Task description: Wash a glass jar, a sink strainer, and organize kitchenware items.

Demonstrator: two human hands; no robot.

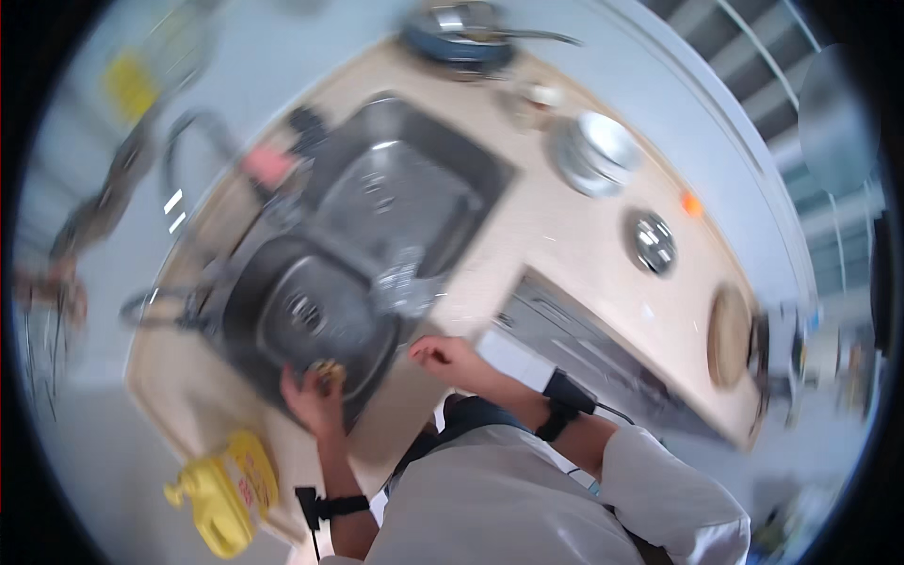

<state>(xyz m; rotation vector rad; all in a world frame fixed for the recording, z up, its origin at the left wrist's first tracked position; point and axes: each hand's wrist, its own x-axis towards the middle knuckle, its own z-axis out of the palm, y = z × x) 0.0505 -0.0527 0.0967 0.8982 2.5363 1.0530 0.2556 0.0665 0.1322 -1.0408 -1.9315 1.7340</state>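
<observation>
My left hand (pixel 314 402) is over the lower edge of the near basin (pixel 282 268) of a double metal sink. Between its fingers is a small yellow-brown item (pixel 328 370), possibly a scrubber; blur hides its exact kind. Bare on the basin's floor is a round drain strainer (pixel 306 312). My right hand (pixel 448 359) hovers by the counter's front edge, right of the sink, fingers curled and nothing visible in them. A crumpled clear plastic bag or wrap (pixel 406 286) lies over the divider between the basins, near that hand. Beyond it is the far basin (pixel 395 191).
A yellow jug (pixel 219 501) stands at lower left. Faucets (pixel 166 311) rise behind the sink, near a pink item (pixel 268 166). Along the counter sit a blue pan (pixel 459 46), stacked white bowls (pixel 600 155), a shiny metal bowl (pixel 653 242) and a round wooden board (pixel 729 335).
</observation>
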